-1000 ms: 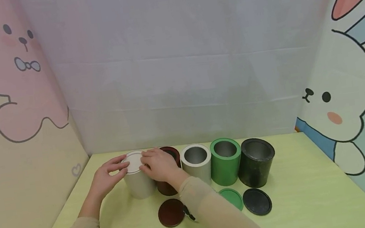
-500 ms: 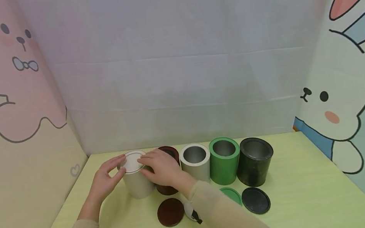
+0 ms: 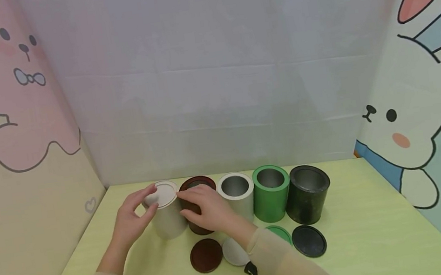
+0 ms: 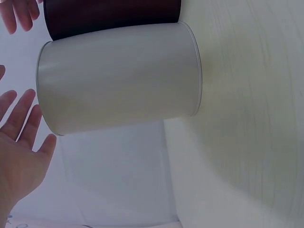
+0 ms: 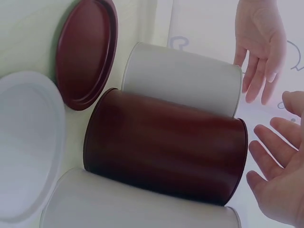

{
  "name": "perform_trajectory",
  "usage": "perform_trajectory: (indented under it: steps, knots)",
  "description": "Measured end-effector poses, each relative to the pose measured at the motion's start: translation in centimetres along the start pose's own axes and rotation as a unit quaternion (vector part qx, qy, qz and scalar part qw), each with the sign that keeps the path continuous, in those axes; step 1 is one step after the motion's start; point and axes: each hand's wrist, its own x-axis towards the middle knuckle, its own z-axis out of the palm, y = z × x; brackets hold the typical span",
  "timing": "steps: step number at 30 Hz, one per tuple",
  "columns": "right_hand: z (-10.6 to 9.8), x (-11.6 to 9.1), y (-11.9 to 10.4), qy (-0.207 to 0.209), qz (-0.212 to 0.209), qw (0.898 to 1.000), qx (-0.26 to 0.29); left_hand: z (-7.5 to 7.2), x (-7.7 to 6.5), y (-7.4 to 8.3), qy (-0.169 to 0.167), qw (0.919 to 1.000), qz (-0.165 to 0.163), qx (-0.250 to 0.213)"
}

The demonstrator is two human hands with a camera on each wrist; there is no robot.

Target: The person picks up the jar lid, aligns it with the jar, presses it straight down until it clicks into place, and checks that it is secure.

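A white can point(image 3: 169, 223) stands at the left end of a row with a white lid point(image 3: 166, 193) on its top. My left hand point(image 3: 130, 218) is at the lid's left edge, fingers spread and loosely bent, gripping nothing; in the left wrist view its fingertips are close to the can's top rim. My right hand point(image 3: 210, 208) hovers over the dark red can point(image 5: 166, 147), its fingers relaxed and holding nothing. Its index fingertip is near the white lid's right edge; whether they touch, I cannot tell. The red can's mouth is partly hidden by this hand.
To the right stand an open white can point(image 3: 238, 205), an open green can point(image 3: 270, 205) and an open black can point(image 3: 309, 200). In front lie a dark red lid point(image 3: 206, 255), a white lid point(image 3: 233, 251), a green lid point(image 3: 281, 232) and a black lid point(image 3: 309, 241).
My right hand has moved off the white lid, rightward and toward me, over the dark red can. My left fingers have loosened at the lid's edge. More of the loose white lid shows.
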Motion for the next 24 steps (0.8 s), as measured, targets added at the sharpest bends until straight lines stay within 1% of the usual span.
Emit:
perform_trajectory:
  steps: [4,10,16,19,24]
  knots:
    - [-0.3,-0.7,0.2,0.009,-0.004,1.000,0.014,0.2,-0.2,1.0,-0.004,0.9998,0.019,0.004]
    - [-1.0,-1.7,0.2,0.038,-0.029,0.998,0.039,0.5,-0.3,2.8,-0.013,0.9995,0.027,-0.013]
    - [-1.5,-3.1,0.7,0.057,-0.040,0.996,0.061,1.0,-0.7,4.2,-0.025,0.9984,0.044,-0.025]
    - [-1.8,-3.8,0.9,0.063,-0.043,0.995,0.068,1.3,-1.0,4.6,-0.032,0.9977,0.056,-0.021]
    - [-2.2,-5.1,1.1,0.063,-0.035,0.995,0.065,1.7,-1.5,4.6,-0.040,0.9958,0.082,-0.006]
